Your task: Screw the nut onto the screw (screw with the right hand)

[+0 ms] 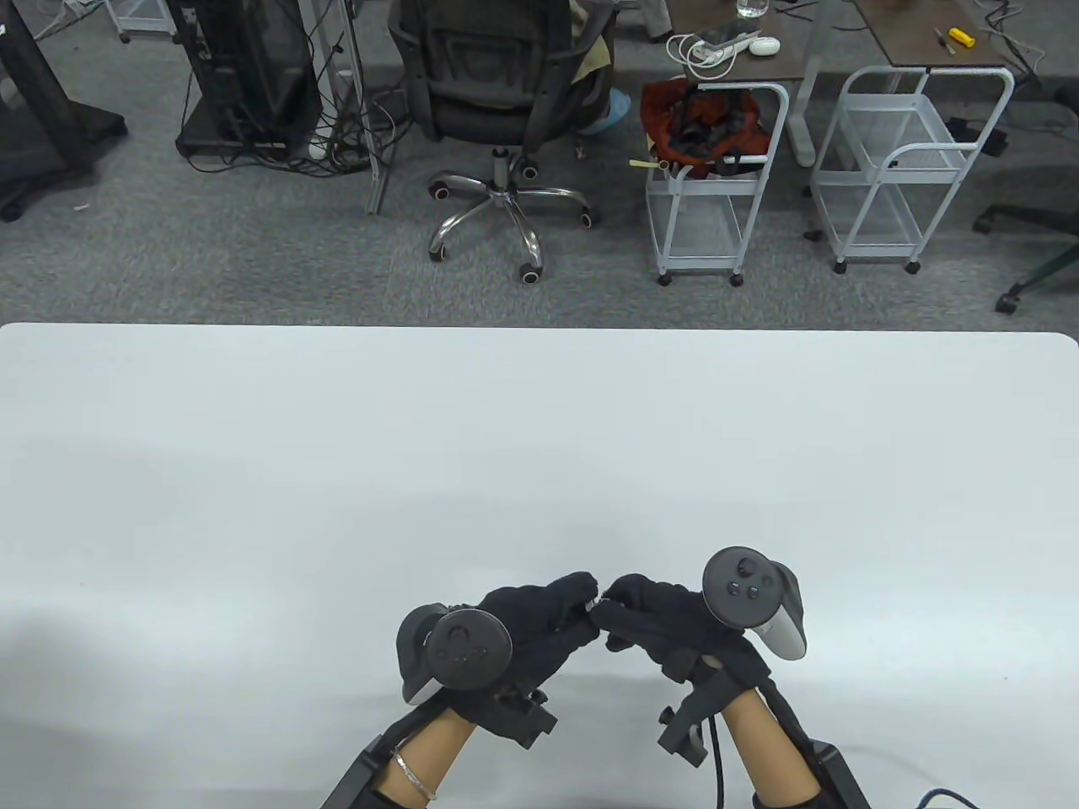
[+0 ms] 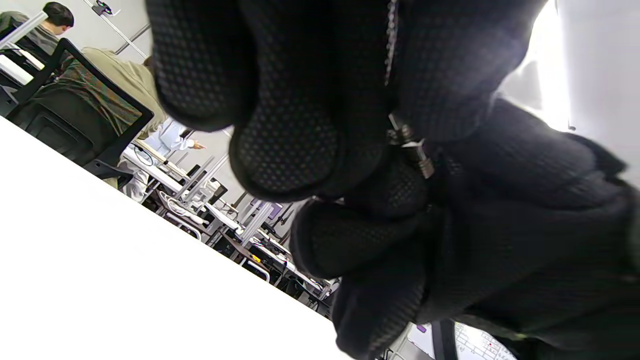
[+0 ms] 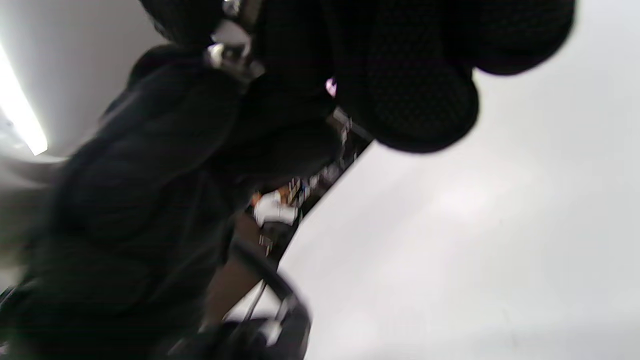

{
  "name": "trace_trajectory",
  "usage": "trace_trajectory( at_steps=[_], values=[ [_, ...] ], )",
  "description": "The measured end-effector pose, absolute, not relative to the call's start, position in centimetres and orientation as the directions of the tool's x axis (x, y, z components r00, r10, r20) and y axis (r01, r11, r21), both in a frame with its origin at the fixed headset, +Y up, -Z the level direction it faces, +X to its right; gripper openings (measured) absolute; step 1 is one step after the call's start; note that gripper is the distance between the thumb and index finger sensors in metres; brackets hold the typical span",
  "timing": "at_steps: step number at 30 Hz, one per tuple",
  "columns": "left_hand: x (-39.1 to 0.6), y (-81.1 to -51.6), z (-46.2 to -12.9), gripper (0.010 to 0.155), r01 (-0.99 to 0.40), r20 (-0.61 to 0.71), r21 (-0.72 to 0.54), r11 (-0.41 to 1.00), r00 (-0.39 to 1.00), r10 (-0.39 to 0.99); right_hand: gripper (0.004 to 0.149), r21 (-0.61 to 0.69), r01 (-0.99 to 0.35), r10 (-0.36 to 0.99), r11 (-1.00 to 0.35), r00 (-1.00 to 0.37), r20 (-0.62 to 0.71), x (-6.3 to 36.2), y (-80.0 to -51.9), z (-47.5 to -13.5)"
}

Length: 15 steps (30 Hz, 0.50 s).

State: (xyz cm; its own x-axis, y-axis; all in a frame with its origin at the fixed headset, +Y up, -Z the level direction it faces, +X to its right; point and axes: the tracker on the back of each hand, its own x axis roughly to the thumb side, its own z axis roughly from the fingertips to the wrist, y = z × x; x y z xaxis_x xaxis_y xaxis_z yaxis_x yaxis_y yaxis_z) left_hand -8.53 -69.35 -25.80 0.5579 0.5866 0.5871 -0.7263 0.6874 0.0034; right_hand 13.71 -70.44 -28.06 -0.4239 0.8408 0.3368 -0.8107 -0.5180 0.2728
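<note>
We should keep the nut (image 2: pixel 417 159) square on the screw (image 2: pixel 400 134) and roll it with small right-hand turns while the left only steadies. Left hand (image 1: pixel 527 628) is curled, fingertips pinching the screw. Right hand (image 1: pixel 653 619) is curled too, fingertips on the nut. Both parts sit between the touching fingertips, above the table's (image 1: pixel 539 438) near edge.

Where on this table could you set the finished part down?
The white table shows bare surface everywhere beyond the hands, to its far edge and both sides. It is crowded only at the near edge, where the left hand and right hand meet around the small metal screw.
</note>
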Motion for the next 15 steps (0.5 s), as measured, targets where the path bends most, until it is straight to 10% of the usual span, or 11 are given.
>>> trace_trajectory(
  at_steps=[7, 11, 15],
  values=[
    [-8.62, -69.3, -25.8, 0.048, -0.728, 0.583, 0.011, 0.685, 0.562, 0.587, 0.051, 0.463, -0.73, 0.865, -0.502, -0.405, 0.297, 13.74, -70.17, -28.02],
    [-8.42, -69.29, -25.63, 0.048, -0.731, 0.592, -0.002, 0.682, 0.549, 0.59, 0.047, 0.228, -0.83, 0.842, -0.51, -0.427, 0.329, 13.64, -70.37, -27.86],
    [-8.53, -69.26, -25.63, 0.048, -0.731, 0.578, 0.018, 0.682, 0.565, 0.589, 0.051, 0.407, -0.766, 0.864, -0.498, -0.394, 0.314, 13.82, -70.16, -27.95]
  ],
)
